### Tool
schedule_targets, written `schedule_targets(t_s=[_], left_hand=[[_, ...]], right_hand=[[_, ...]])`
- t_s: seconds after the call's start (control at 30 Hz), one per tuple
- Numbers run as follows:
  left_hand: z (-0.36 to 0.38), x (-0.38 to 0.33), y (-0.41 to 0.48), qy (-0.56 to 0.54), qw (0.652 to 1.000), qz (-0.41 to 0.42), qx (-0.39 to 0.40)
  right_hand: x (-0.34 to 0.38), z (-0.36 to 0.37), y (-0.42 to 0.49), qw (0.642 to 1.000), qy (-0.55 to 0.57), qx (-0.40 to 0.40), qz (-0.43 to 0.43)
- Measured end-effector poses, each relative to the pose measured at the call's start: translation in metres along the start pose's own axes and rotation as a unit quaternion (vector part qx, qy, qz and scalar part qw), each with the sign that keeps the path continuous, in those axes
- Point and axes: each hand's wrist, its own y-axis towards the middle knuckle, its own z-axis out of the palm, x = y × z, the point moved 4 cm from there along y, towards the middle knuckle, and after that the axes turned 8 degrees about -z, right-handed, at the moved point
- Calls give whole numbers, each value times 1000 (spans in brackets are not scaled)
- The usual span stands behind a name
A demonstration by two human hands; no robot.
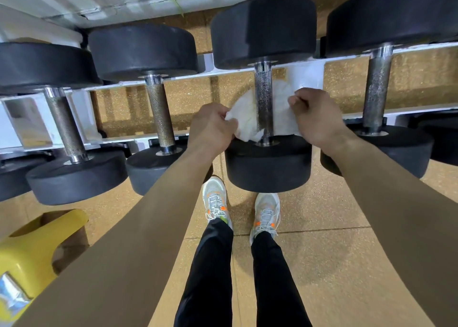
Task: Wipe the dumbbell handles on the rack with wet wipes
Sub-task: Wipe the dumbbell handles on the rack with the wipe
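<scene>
Left hand and right hand each pinch one end of a white wet wipe, fingers curled tight round the crumpled cloth, as a person stands over a dumbbell rack. The wipe is looped round the knurled metal handle of a black dumbbell, passing on the side of the bar away from the camera, so the bar shows in front of the cloth. The left hand grips its end to the left of the handle, close to the nearer weight head; the right hand holds its end to the right of the bar and a little higher. The dumbbell lies across the rack's white rails, its nearer head jutting over the person's pale trainers, which are marked with orange. Three more black dumbbells lie on the same tier: one just to the left, another further left, and a third to the right, whose handle looks mottled. Bare forearms reach in from the bottom of the view, and black trousers show between them. A yellow plastic object sits at lower left on the speckled tan floor.
</scene>
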Motion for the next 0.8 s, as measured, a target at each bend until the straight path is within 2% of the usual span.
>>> schedule_targets(t_s=[0.13,0.27,0.43,0.57,0.63,0.7,0.77,0.8], left_hand=[[15,-6,10,-11,999,-13,50],[24,-23,8,-50,993,10,102],[12,-20,4,-38,994,52,92],[8,-23,4,-7,994,67,82],[7,-26,5,-24,993,57,96],[8,-25,5,-45,992,40,108],[8,-22,0,-52,992,35,109],[8,-21,-3,-60,992,39,107]], right_hand=[[5,-14,-10,991,129,11,-14],[24,-5,-15,982,171,77,-22],[51,26,-12,981,71,176,-49],[52,24,-17,977,38,202,-49],[42,16,-19,978,95,187,-16],[25,4,-17,981,146,122,25],[9,-4,-15,985,156,64,40],[6,-4,-14,984,158,64,51]])
